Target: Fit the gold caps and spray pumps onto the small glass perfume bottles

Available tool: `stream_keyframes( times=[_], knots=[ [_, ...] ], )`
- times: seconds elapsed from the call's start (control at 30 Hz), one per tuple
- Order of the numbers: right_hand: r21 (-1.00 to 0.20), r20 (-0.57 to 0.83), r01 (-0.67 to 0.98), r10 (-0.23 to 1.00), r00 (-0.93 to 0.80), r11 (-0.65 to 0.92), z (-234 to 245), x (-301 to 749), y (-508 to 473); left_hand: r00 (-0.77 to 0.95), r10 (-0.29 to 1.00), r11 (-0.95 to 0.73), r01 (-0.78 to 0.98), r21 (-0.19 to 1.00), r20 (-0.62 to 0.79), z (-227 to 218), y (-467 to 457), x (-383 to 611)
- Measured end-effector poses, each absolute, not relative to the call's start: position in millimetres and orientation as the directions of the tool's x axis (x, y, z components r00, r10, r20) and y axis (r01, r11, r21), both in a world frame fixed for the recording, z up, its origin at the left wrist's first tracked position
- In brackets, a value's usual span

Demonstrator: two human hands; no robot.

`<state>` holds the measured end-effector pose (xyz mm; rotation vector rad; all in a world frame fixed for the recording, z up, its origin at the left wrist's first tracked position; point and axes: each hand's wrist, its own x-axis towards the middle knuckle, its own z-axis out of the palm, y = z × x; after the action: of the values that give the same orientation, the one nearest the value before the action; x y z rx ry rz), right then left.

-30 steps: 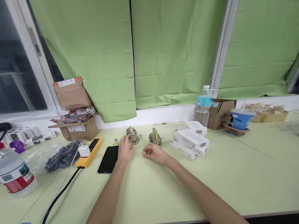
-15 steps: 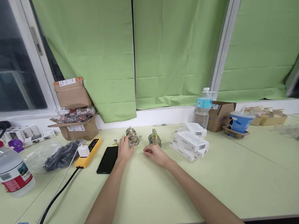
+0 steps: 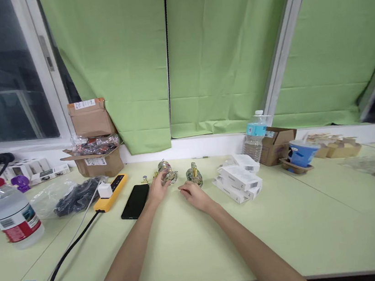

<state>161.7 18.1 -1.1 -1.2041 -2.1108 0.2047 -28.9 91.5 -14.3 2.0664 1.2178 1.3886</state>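
Observation:
My left hand (image 3: pixel 158 189) is closed round the near side of a small shiny patterned ornament (image 3: pixel 170 176) with gold-coloured parts, whose exact kind I cannot make out. A rounded patterned piece (image 3: pixel 163 165) stands just behind it. My right hand (image 3: pixel 194 195) has its fingers pinched together, pointing left; whether a tiny thing is between them is hidden. Right behind that hand stands a second shiny patterned ornament (image 3: pixel 194 174) with an upright gold part. A small gold piece (image 3: pixel 144 179) sits left of my left hand, beyond the black phone (image 3: pixel 135 201).
Left of the phone lie a yellow power strip (image 3: pixel 115 192) with a white plug, a bagged dark bundle (image 3: pixel 77 196) and a large red-capped bottle (image 3: pixel 12 214). Stacked white boxes (image 3: pixel 239 182), a water bottle (image 3: pixel 255 136), a carton (image 3: pixel 276 145) and a blue cup (image 3: pixel 300 153) stand right.
The patterned ornament in my left hand has turned and shifted slightly right, showing more of its side. My right hand has moved very slightly left.

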Motion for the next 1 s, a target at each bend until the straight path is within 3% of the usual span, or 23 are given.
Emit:
stream_keyframes(
  times=[0.27, 0.63, 1.0],
  knots=[
    [-0.608, 0.492, 0.590, 0.835, -0.246, 0.532, 2, 162, 23, 0.236, 0.835, -0.549, 0.420, 0.723, 0.497, -9, 80, -42],
    [-0.529, 0.676, 0.577, 0.720, -0.158, 0.622, 26, 167, 12, 0.396, 0.790, -0.583, 0.253, 0.772, 0.467, 4, 52, -28],
    [-0.527, 0.698, 0.555, 0.700, -0.149, 0.643, 34, 159, 1, 0.508, 0.755, -0.601, 0.282, 0.748, 0.415, 5, 36, -12]
  ],
)
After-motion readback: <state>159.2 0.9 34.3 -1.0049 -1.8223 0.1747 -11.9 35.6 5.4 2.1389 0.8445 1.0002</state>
